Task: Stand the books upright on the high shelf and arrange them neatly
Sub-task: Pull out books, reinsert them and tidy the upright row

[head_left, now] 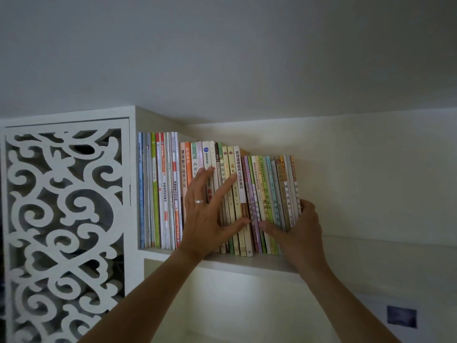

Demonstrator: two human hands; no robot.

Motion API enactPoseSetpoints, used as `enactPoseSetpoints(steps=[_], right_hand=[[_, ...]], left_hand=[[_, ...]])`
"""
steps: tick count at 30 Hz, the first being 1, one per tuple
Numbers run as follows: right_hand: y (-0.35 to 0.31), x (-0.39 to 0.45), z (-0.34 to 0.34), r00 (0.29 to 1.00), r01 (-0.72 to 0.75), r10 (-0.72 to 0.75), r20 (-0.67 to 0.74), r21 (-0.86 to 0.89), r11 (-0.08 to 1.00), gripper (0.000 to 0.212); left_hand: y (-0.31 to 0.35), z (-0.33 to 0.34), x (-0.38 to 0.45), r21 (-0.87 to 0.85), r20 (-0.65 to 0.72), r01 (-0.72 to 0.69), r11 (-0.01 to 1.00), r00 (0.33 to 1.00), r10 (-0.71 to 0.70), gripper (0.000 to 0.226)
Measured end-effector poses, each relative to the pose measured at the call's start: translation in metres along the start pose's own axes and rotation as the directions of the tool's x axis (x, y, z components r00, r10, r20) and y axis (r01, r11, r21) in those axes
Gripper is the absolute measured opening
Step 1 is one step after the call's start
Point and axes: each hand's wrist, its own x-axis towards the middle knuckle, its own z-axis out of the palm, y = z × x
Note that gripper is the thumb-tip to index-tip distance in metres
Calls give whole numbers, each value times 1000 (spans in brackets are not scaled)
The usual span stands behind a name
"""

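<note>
Books (pixel 217 194) all stand on the high shelf (pixel 247 262). Our left hand (pixel 207 219) presses flat, fingers spread, on middle spines; right hand (pixel 296 229) cups the leaning right end. Risk: let go, unsupported end topples right.

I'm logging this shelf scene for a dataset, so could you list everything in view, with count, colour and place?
books: one row, too many to count surely, mixed spine colours, upright on the shelf, the right-hand ones leaning a little
shelf: one, white, high on the wall below the ceiling
fretwork panel: one, white scroll pattern, left of the books
dark patch: one, dark blue, low on the right wall; what it is cannot be told
ring: one, silver, on a left-hand finger
left hand: fingers spread flat on the middle spines
right hand: holds the right end of the row
</note>
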Motion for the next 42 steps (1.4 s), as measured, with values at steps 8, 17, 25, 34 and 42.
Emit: enactPoseSetpoints(steps=[8,17,25,34,42], right_hand=[[-9,-5,0,995,77,-83,-58,-90,993,131],[-14,-12,6,977,196,-210,-34,-247,949,130],[-16,-12,8,976,191,-212,-43,-289,938,125],[-16,-11,9,979,181,-202,-35,-314,932,126],[-16,-9,9,987,158,-163,1,-243,957,132]], left_hand=[[4,-3,-3,-87,-7,89,992,996,-90,65],[4,-8,-1,59,-37,60,996,998,-58,55],[-33,-39,51,168,-177,291,942,949,-262,59],[-46,-54,71,162,-114,286,944,956,-270,46],[-49,-59,67,66,37,272,960,961,-275,90]])
